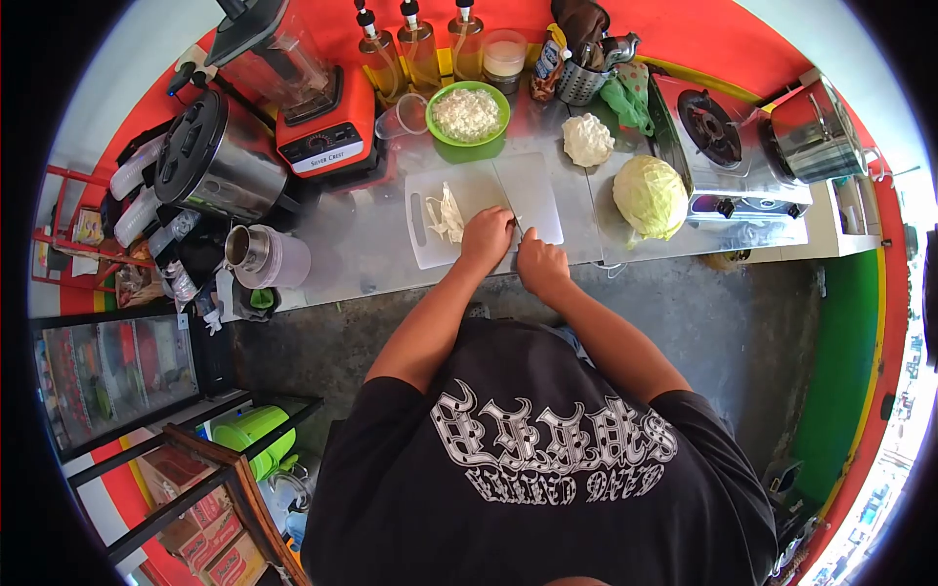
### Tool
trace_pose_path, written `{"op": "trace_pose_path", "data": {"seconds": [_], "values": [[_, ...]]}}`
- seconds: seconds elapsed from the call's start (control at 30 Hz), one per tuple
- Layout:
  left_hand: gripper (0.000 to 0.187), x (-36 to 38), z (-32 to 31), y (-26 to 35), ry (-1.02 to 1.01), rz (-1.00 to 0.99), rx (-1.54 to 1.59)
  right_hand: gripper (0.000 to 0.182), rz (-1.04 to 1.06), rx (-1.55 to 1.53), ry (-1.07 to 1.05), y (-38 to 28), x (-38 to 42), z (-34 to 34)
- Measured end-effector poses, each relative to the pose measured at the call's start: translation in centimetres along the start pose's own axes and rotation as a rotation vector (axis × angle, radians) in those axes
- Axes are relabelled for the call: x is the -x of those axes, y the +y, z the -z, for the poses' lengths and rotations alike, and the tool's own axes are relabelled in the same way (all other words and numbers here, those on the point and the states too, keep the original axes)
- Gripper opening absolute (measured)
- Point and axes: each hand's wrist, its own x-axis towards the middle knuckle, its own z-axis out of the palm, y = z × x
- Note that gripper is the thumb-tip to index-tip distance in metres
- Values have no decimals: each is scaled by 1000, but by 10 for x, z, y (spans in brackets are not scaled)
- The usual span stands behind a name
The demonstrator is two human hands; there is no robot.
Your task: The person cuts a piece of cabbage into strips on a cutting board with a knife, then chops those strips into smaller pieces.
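My left hand (488,237) is closed, fingers curled down on the white cutting board (430,256); whatever lies under them is hidden. Just to its right, my right hand (543,264) is wrapped round a knife (518,226), of which only a thin bit shows between the hands. Pale cabbage strips (447,215) lie on the board left of my left hand. Behind the board stands a green bowl (504,104) heaped with white chopped pieces (467,113). A whole cabbage (651,198) sits to the right, with a pale, ruffled white chunk (587,140) behind it.
A red blender (327,137), a clear cup (401,117) and pump bottles (417,49) stand at the back. On the left are a large steel pot (225,161) and a jug (274,256). A gas stove (723,146) with a pot (816,127) is at right.
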Motion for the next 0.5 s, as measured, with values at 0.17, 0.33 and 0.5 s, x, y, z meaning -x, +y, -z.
{"op": "trace_pose_path", "data": {"seconds": [0.17, 0.33, 0.5], "values": [[9, 1, -2, -3, -27, -23, -40, 19, 21, -47, 28, 0, -13, 9], [10, 1, 3, -6, -19, 29, 48, 16, 37, 16, 31, 0, -2, 4], [8, -3, 2, -10, -20, 50, 67, 22, -12, -34, 21, 0, -15, 1]]}}
